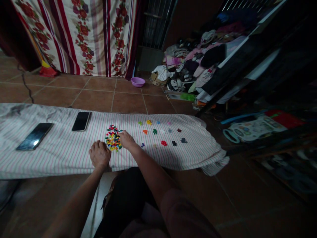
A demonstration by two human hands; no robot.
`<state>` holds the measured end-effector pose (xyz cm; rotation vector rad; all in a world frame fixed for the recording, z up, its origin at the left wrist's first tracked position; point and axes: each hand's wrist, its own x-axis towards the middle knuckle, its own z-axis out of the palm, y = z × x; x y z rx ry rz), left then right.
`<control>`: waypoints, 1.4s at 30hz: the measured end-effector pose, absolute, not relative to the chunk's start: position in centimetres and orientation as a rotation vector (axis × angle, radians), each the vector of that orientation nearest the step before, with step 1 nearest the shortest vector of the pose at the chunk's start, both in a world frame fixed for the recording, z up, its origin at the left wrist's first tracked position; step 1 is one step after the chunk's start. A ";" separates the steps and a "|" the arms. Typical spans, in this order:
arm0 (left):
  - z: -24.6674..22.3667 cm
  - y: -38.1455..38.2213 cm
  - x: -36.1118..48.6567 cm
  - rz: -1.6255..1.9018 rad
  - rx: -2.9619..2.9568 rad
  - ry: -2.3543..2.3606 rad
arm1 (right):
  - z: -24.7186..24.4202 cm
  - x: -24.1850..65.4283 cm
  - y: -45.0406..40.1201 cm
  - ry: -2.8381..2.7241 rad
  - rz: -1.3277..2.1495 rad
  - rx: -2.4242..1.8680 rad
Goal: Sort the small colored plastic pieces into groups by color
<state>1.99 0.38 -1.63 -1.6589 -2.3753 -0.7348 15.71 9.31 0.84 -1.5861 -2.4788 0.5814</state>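
A mixed pile of small coloured pieces [114,139] lies on the striped cloth [133,158]. My left hand [99,154] rests on the cloth just left of the pile, its fingers curled in. At the pile's upper right edge, my right hand [126,139] has thumb and forefinger pressed together; whatever they hold is too small to make out. Right of that hand, little heaps are laid out by colour, among them yellow [149,122], orange [145,132], dark green [155,131], red [163,143] and dark grey [183,140].
Two phones, one [81,121] nearer the pile and another [34,137] farther left, lie on the cloth. Beyond it, a purple basin [138,82] stands on the tiled floor, near heaped clothes [193,62] and a flowered curtain [84,36].
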 end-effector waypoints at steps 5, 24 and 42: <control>-1.8 0.4 2.0 -0.738 -1.654 -2.369 | 1.0 15.7 8.8 -2.421 0.611 -1.564; -1.8 0.5 2.0 -0.718 -1.642 -2.381 | -0.1 16.6 9.3 -2.228 0.702 -1.472; -1.9 0.5 1.9 -0.690 -1.649 -2.356 | 2.1 15.0 9.2 -2.340 0.689 -1.722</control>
